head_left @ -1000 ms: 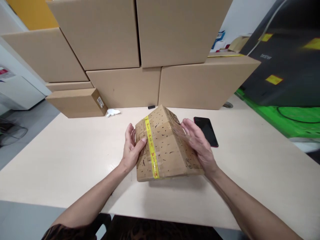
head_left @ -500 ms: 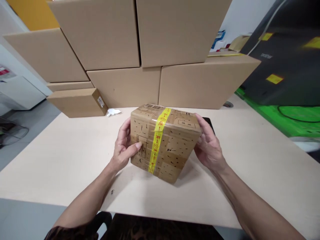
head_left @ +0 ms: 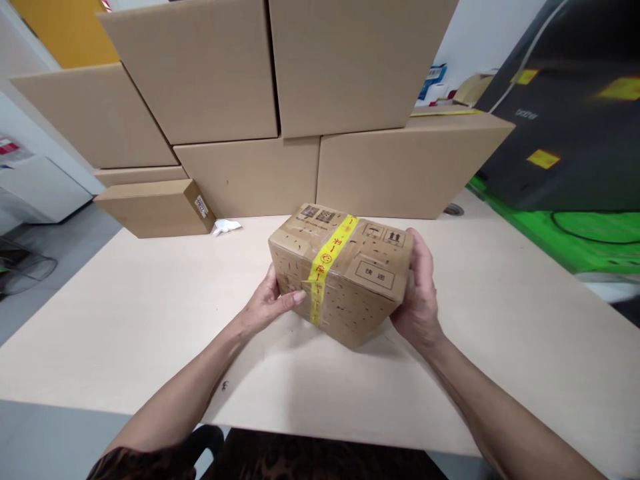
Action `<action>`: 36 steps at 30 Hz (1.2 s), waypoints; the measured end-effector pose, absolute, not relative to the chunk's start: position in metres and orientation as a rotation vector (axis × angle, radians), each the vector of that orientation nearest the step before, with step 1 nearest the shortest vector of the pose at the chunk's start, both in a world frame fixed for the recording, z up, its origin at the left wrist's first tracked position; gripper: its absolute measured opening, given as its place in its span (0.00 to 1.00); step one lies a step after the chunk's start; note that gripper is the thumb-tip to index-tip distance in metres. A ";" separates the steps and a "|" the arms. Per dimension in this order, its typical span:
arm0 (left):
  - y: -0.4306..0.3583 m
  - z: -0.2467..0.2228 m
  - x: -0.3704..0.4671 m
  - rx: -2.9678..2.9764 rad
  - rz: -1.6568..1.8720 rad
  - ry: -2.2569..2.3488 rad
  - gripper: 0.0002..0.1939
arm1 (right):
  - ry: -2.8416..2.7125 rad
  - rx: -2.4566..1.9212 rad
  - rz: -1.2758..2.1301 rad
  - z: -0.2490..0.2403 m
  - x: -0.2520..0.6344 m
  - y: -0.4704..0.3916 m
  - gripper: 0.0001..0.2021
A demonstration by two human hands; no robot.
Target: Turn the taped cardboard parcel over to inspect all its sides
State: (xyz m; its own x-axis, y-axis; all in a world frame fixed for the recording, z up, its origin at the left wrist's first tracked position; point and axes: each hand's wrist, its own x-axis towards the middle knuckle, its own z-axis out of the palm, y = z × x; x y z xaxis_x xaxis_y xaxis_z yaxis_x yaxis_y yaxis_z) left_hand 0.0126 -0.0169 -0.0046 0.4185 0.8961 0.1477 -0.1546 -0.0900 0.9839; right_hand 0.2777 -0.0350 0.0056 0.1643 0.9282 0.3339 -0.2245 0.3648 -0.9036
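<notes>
A brown cardboard box with a band of yellow printed tape is held tilted in front of me, between both hands. Its top face shows two square printed codes and black handling marks. My left hand grips the left side, the thumb lying on the front face and the other fingers partly hidden behind. On the opposite side, my right hand is closed on the box's right end, with some fingers out of sight behind and under it.
Large plain cardboard boxes are stacked along the back of the pale table. A flat carton lies at the back left, beside a crumpled white scrap. At right stands a dark machine above a green surface.
Both hands have turned the box so its top face now shows much more and its front less. The box has shifted slightly to the right.
</notes>
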 end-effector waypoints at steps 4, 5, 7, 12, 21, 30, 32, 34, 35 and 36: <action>-0.019 -0.006 0.019 1.383 1.068 0.758 0.43 | -1.294 -0.732 0.778 -0.004 0.275 -0.037 0.55; -0.019 -0.005 0.021 1.379 1.088 0.769 0.42 | -1.344 -0.716 0.740 -0.007 0.274 -0.039 0.59; -0.020 -0.004 0.022 1.358 1.118 0.792 0.39 | -1.414 -0.715 0.652 -0.015 0.270 -0.044 0.66; -0.023 0.002 0.023 1.362 1.118 0.845 0.32 | -1.399 -0.831 0.701 -0.013 0.260 -0.053 0.67; -0.026 0.004 0.017 1.321 0.924 0.637 0.53 | -0.680 -0.998 1.390 0.028 0.271 -0.038 0.32; -0.021 0.017 0.019 0.982 0.920 0.687 0.41 | -0.780 -0.941 1.512 0.026 0.269 -0.030 0.32; -0.019 0.021 0.015 0.962 0.860 0.680 0.43 | -0.846 -0.932 1.433 0.020 0.269 -0.031 0.32; -0.019 0.026 0.009 0.981 0.825 0.676 0.45 | -0.915 -0.922 1.358 0.015 0.271 -0.031 0.33; -0.020 0.028 0.005 1.005 0.816 0.671 0.46 | -0.941 -0.920 1.327 0.012 0.273 -0.031 0.33; -0.021 0.030 0.002 1.040 0.813 0.660 0.48 | -0.956 -0.919 1.299 0.009 0.276 -0.031 0.34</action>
